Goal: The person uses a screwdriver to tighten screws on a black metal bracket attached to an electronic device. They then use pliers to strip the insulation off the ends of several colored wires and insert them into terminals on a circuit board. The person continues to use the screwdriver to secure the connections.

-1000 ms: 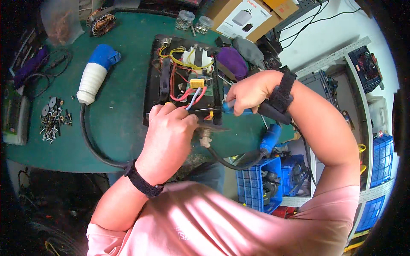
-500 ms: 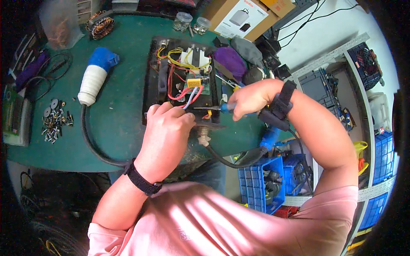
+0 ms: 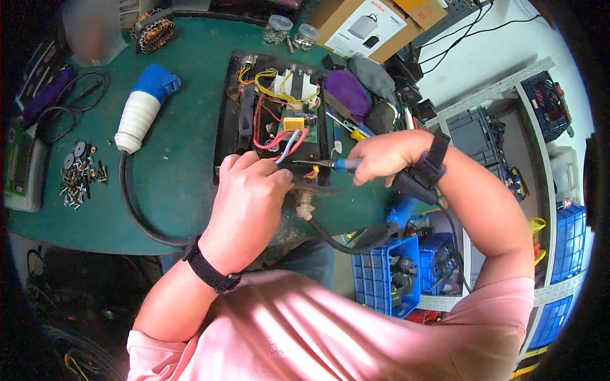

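Observation:
An open black metal box (image 3: 223, 120) lies on the bench before me, holding a circuit board, a yellow component (image 3: 293, 124) and red, yellow and pale wires. My left hand (image 3: 251, 190) is closed at the box's near left edge. Pale wires (image 3: 287, 147) run down to its fingertips, which hide whatever they grip. From the right, my right hand (image 3: 387, 155) holds a blue-handled screwdriver (image 3: 343, 164). Its thin metal shaft points left across the near part of the box, toward my left fingers. Below, a black cable leaves the box through a pale cable gland (image 3: 305, 206).
A blue-and-white industrial plug (image 3: 140, 111) on a thick cable lies left, near a pile of screws and washers (image 3: 81, 174). Two small jars (image 3: 277, 30) and a cardboard box (image 3: 362, 28) stand at the back. Purple cloth (image 3: 346, 94) lies right; blue crates (image 3: 385, 279) sit below the bench.
My right hand has shifted slightly to the right on the screwdriver, baring more of the blue handle. My left hand stays at the box edge. The whole view has tilted a little.

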`<state>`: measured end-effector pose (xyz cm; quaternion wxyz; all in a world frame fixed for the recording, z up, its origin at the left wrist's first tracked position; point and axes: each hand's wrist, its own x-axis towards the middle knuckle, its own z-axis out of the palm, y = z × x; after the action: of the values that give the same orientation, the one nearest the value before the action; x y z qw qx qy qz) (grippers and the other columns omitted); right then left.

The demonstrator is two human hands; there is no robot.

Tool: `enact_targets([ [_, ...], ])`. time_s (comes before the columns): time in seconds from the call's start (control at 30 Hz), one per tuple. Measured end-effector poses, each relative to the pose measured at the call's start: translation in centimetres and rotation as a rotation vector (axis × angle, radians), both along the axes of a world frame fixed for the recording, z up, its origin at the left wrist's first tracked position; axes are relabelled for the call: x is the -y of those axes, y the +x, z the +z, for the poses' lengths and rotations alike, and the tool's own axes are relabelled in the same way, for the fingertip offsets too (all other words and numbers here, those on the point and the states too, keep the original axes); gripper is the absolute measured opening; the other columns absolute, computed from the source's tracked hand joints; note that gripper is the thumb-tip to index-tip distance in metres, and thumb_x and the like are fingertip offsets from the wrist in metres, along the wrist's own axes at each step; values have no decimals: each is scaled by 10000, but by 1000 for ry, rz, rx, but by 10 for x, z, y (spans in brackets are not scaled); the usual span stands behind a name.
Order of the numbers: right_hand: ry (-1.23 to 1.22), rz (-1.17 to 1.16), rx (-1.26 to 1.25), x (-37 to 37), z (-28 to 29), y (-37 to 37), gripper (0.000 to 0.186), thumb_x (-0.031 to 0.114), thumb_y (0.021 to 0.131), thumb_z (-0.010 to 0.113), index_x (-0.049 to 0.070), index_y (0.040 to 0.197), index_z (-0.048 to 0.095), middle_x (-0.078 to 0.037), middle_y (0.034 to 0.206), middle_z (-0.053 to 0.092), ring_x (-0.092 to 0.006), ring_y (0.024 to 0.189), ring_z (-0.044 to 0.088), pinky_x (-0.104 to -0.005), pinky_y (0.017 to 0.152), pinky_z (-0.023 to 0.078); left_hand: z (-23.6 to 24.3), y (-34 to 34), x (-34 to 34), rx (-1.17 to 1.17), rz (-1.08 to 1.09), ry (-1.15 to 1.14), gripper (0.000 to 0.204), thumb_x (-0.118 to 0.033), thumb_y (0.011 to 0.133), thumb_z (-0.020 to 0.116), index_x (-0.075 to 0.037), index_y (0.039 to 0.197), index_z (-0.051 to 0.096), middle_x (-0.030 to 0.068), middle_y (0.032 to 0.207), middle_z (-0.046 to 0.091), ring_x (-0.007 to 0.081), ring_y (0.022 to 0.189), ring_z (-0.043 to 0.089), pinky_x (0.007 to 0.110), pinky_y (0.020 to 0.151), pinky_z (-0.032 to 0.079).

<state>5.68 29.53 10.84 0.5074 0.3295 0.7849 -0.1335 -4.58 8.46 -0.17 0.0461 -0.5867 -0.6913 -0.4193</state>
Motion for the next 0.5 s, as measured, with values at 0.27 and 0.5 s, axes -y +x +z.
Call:
enact_targets([
  [0.27,-147,76,54,-10,-1,-37,350,306,868,604,-33,952,610,-107,767,597,-245,626,597,-406,578,529,2,-1,0,-11,6,-18,98,-103,702,702,-86,791,668,37,739,601,230,759,552,364,731,400],
  [0.5,-103,41,320,-4,4,-66,498,340,882,609,-61,1168,535,-136,1067,598,-246,847,617,-367,714,568,1,0,2,23,-8,5,97,-99,705,684,-82,798,667,48,752,599,246,774,552,372,733,395],
])
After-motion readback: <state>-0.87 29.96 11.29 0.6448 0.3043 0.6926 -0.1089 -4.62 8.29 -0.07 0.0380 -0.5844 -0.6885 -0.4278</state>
